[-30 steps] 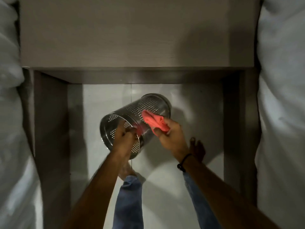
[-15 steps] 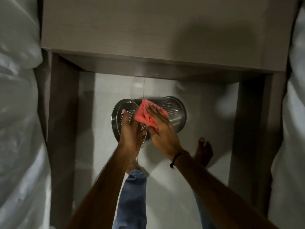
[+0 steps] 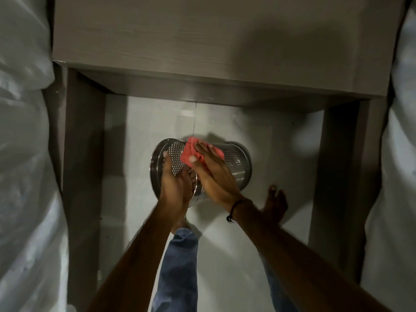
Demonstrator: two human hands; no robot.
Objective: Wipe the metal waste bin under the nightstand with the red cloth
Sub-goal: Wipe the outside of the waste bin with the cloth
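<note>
Head view: the left hand (image 3: 174,188) grips the open rim of the metal waste bin (image 3: 236,164), its thumb laid over the outside of the perforated wall and the other fingers curled down past the rim edge, closed on the metal. The right hand (image 3: 211,174) lies with its fingers (image 3: 203,148) nearly straight and held together, palm down, pressing the red cloth (image 3: 191,153) flat against the upper side of the bin; the thumb sits on the near left corner of the cloth. The cloth is bunched, and it shows beyond the fingertips on the far side and at both sides of the hand.

The bin lies on its side, held up off the pale tiled floor (image 3: 146,131), open mouth to the left and base to the right, just near of the nightstand (image 3: 202,46) front edge and between its two side panels. A dark band (image 3: 233,210) circles the right wrist. A bare foot (image 3: 275,204) rests on the floor to the right and near of the bin, and a blue trouser leg (image 3: 177,266) shows between the forearms. White bedding (image 3: 24,176) lies on the far left and far right.
</note>
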